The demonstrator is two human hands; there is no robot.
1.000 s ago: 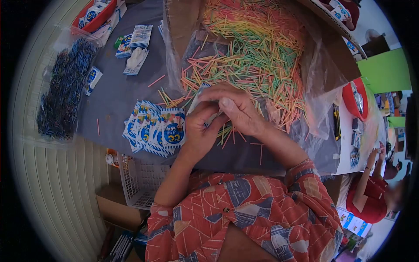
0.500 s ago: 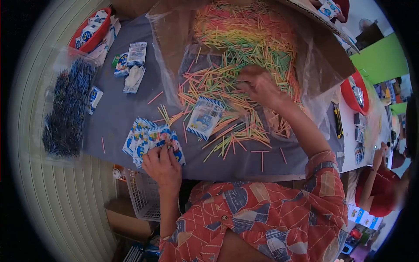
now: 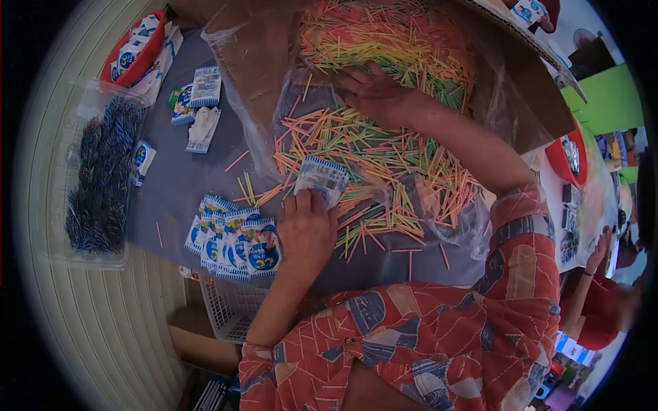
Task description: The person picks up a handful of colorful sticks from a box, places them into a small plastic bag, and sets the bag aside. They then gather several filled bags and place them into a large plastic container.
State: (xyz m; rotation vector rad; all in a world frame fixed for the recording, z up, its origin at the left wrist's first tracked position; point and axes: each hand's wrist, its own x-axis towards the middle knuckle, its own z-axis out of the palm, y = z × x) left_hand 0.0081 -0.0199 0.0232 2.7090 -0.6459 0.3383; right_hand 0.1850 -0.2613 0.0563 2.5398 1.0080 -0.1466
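My left hand (image 3: pixel 306 229) has its fingers bent and pressed together over the near edge of a blue-and-white plastic packet (image 3: pixel 323 177), printed side with a barcode facing up. The packet lies at the near left of a big heap of thin pink, yellow and green sticks (image 3: pixel 384 147). Farther forward, my right hand (image 3: pixel 373 96) reaches over the heap with fingers spread, nothing visible in them. Just left of my left hand, several overlapping blue-and-white packets (image 3: pixel 233 240) lie fanned on the grey cloth.
An open cardboard box (image 3: pixel 528 109) with a plastic liner holds the heap. At left are a clear tray (image 3: pixel 127 255) of dark blue strands and a red basin (image 3: pixel 145 65) of packets. Another red basin (image 3: pixel 578 159) stands right. A person in red (image 3: pixel 600 318) sits at lower right.
My left hand has moved right, from the fanned packets to the single packet. My right hand has gone forward and left over the sticks, its fingers spreading.
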